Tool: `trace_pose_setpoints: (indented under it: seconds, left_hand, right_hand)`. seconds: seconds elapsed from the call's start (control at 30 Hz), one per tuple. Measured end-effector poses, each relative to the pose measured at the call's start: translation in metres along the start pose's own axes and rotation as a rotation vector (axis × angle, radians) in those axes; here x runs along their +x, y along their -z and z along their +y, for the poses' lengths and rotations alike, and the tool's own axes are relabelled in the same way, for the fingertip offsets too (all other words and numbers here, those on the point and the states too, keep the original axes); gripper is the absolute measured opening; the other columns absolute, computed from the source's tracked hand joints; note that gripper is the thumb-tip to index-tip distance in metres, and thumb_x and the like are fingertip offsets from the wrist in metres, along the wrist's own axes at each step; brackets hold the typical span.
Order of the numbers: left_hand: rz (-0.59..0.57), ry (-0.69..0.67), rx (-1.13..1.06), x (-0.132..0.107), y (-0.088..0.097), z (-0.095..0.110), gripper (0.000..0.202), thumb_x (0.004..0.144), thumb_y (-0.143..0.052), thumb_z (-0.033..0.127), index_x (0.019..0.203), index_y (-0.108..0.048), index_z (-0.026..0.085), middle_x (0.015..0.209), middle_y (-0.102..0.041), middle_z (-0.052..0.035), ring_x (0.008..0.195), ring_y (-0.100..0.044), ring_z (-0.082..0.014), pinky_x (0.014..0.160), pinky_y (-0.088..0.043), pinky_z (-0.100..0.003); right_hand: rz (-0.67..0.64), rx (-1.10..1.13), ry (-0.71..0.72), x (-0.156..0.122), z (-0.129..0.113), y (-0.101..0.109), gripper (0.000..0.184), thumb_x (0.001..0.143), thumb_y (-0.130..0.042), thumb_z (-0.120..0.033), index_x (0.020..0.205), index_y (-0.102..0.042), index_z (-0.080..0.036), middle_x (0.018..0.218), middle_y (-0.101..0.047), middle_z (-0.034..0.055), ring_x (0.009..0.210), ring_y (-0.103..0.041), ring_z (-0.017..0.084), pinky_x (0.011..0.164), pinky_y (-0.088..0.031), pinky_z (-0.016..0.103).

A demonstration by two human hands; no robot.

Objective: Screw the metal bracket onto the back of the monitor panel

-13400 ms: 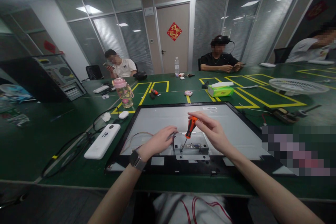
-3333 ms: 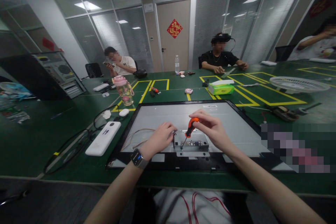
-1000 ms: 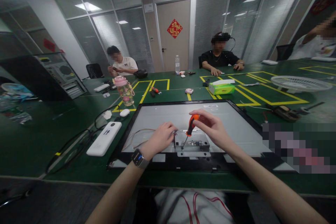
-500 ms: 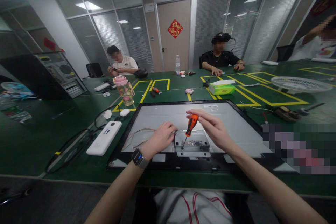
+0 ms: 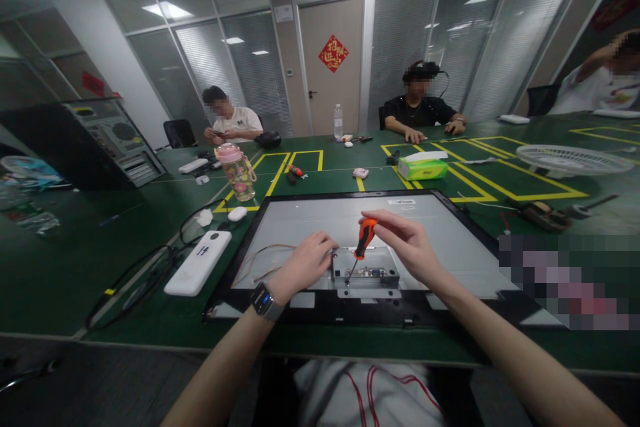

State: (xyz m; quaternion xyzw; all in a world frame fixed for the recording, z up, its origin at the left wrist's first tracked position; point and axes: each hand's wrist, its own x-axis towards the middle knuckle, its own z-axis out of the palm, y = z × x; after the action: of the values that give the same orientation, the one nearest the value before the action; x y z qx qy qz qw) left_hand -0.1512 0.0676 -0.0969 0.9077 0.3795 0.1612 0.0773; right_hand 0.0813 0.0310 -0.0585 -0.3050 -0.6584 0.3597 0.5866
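A large flat display panel [image 5: 280, 227] with a black frame lies on the table before me. On its near half sits a metal bracket box [image 5: 390, 278] with a row of ports along its front. My right hand [image 5: 407, 240] grips the orange and black handle of a screwdriver [image 5: 367, 237]. The shaft slants down and its tip meets the left front part of the box. My left hand [image 5: 310, 260], a watch on its wrist, rests at the box's left side with fingers curled against the edge; thin wires [image 5: 267, 250] run beside it.
Left of the panel are a white power bank [image 5: 198, 263], black cables [image 5: 135, 273] and a pink-lidded bottle [image 5: 237, 172]. Beyond lie pliers [image 5: 294, 173] and a green tissue pack [image 5: 423, 168]. A computer case [image 5: 120, 140] stands far left. Several people sit across the table.
My right hand's fingers have shifted slightly around the screwdriver handle, with the fingers drawn in a little to the right. The left hand and the panel stay put.
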Motion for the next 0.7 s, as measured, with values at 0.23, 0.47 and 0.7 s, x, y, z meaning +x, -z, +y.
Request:
trace_pose_setpoints:
  seconds: [0.23, 0.47, 0.7]
  left_hand:
    - [-0.005, 0.004, 0.006, 0.0003, 0.0018, 0.0023, 0.029, 0.091, -0.045, 0.006, 0.11, -0.063, 0.019, 0.108, -0.06, -0.0071, 0.105, -0.056, -0.0229, 0.097, -0.047, -0.036]
    - [-0.001, 0.0, 0.006, 0.0003, 0.0001, -0.0004, 0.029, 0.092, -0.046, 0.007, 0.111, -0.062, 0.019, 0.109, -0.061, -0.0069, 0.105, -0.056, -0.0227, 0.096, -0.047, -0.036]
    - [-0.003, 0.005, 0.004, 0.0003, 0.0, 0.0005, 0.029, 0.091, -0.046, 0.006, 0.112, -0.063, 0.019, 0.109, -0.061, -0.0069, 0.106, -0.056, -0.0227, 0.097, -0.047, -0.036]
  right_hand:
    - [-0.013, 0.038, -0.01, -0.0003, 0.0003, -0.0003, 0.025, 0.093, -0.064, -0.037, 0.115, -0.075, -0.033, 0.112, -0.074, 0.0049, 0.105, -0.068, 0.022, 0.095, -0.051, 0.039]
    - [0.093, 0.205, -0.049, 0.0033, 0.0054, -0.0036, 0.014, 0.071, -0.086, -0.034, 0.077, -0.076, -0.025, 0.08, -0.063, -0.0002, 0.072, -0.061, 0.015, 0.063, -0.054, 0.028]
    - [-0.013, 0.438, -0.247, 0.0018, 0.0017, -0.0042, 0.029, 0.075, -0.082, -0.042, 0.1, -0.077, -0.029, 0.09, -0.075, 0.0032, 0.086, -0.069, 0.019, 0.084, -0.055, 0.037]
